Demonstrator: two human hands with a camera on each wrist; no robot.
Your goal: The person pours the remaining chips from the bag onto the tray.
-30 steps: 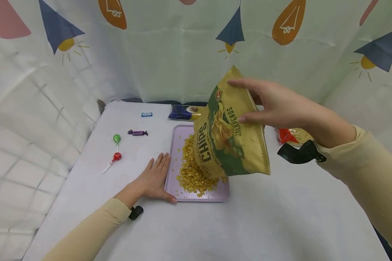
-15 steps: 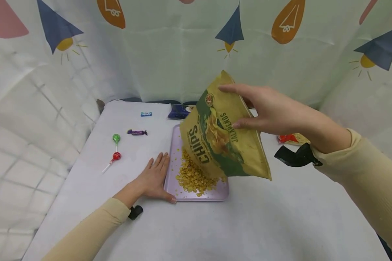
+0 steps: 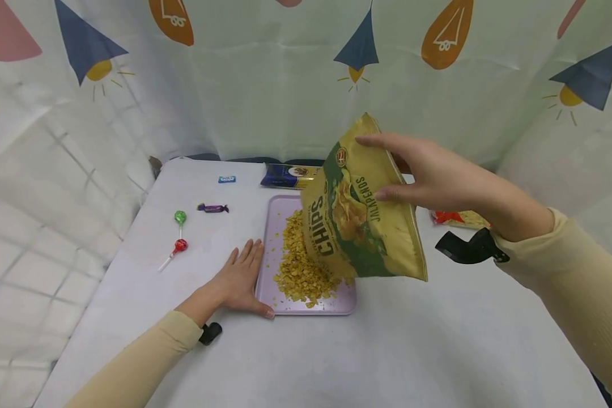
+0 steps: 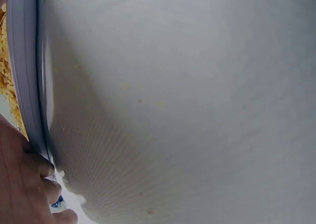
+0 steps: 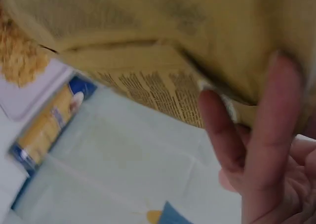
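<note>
My right hand grips a yellow and green chip bag, thumb on the printed front and other fingers around its upper edge. The bag leans over a lilac tray. In the right wrist view, fingers press against the creased back of the bag. A heap of yellow chip crumbs covers the middle of the tray, partly hidden by the bag. My left hand lies flat with fingers spread along the tray's left edge; in the left wrist view its fingers show by the tray rim.
Behind the tray lies a blue and yellow pasta packet. A red and yellow packet sits behind my right wrist. To the left are a small blue candy, a purple wrapped candy, a green lollipop and a red lollipop.
My right hand has swung the chip bag left and then back right, showing the pasta packet again. My left hand has stayed at the tray edge.
</note>
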